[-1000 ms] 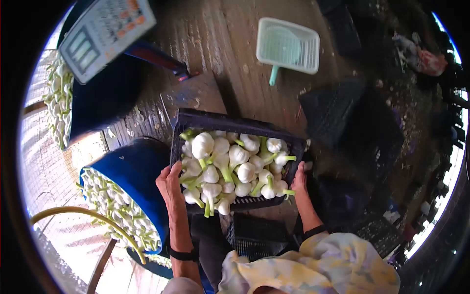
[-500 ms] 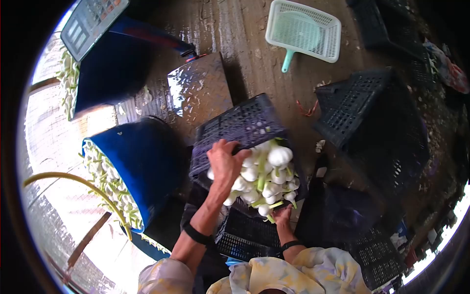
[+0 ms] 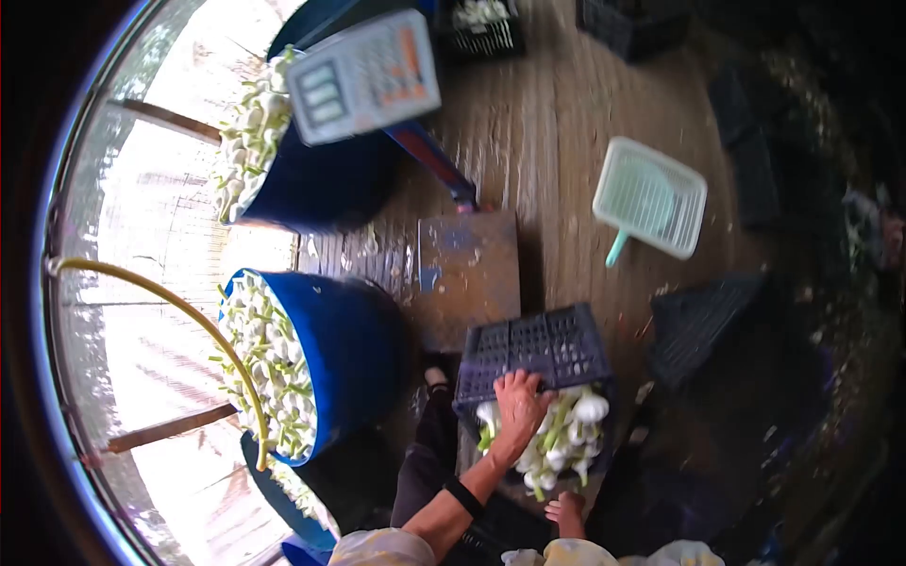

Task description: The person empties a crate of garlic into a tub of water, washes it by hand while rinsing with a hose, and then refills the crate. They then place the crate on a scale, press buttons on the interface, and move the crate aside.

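A dark plastic crate (image 3: 538, 344) is tipped on its side, its open side towards me, with white garlic bulbs (image 3: 571, 434) and green stems in its mouth. My left hand (image 3: 519, 406) is at the crate's upper rim, fingers bent over it and thumb to the right, in front of some bulbs. Just below the bulbs, near the crate's lower edge, is my right hand (image 3: 566, 511), its fingers a little apart with nothing visible in them.
A metal scale platform (image 3: 469, 274) with a display (image 3: 363, 77) stands beyond the crate. Blue barrels (image 3: 354, 349) of garlic are at left, a yellow hose (image 3: 175, 297) over one. A white basket (image 3: 694, 212) with a green-handled strainer (image 3: 642, 193) lies right, black crates (image 3: 703, 321) farther right.
The view has swung, so scale, barrels and crate appear lower and farther right. My right hand was against the bulbs and crate edge and now shows just below them. My left hand stays on the rim.
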`<action>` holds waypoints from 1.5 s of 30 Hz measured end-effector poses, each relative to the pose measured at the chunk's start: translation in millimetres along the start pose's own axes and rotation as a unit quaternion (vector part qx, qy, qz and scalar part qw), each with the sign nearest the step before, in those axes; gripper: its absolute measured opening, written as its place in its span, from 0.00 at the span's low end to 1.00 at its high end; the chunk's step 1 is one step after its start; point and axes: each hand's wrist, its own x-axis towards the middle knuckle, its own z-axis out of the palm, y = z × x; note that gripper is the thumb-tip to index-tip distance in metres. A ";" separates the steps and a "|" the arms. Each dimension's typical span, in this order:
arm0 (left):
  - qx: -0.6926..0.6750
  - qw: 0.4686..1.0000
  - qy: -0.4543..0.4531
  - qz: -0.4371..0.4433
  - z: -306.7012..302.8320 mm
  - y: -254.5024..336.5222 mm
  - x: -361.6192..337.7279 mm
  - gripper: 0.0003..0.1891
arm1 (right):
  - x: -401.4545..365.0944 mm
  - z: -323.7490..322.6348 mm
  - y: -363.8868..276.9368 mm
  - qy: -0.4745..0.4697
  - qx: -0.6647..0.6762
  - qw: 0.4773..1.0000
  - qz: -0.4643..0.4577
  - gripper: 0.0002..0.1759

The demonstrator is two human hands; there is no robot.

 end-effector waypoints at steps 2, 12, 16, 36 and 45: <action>-0.003 1.000 0.030 -0.006 -2.1 -6.8 -8.3 0.16 | -25.9 -26.4 -38.8 -0.075 -0.031 0.952 -0.294 0.09; -0.028 0.998 0.048 -0.008 -4.2 -31.4 -19.4 0.15 | -525.8 218.0 -394.7 -0.206 -0.034 0.564 -0.799 0.43; -0.033 0.998 0.050 -0.020 -2.4 -37.1 -20.1 0.15 | -561.5 270.0 -398.4 -0.276 -0.036 0.567 -0.775 0.29; -0.052 0.996 0.069 -0.018 -0.2 -38.5 -24.6 0.15 | -559.5 262.8 -383.3 -0.215 -0.029 0.647 -0.731 0.34; -0.017 0.998 0.053 0.041 25.4 -12.8 14.3 0.19 | -42.0 -4.2 -135.3 -0.059 0.409 0.860 -0.299 0.13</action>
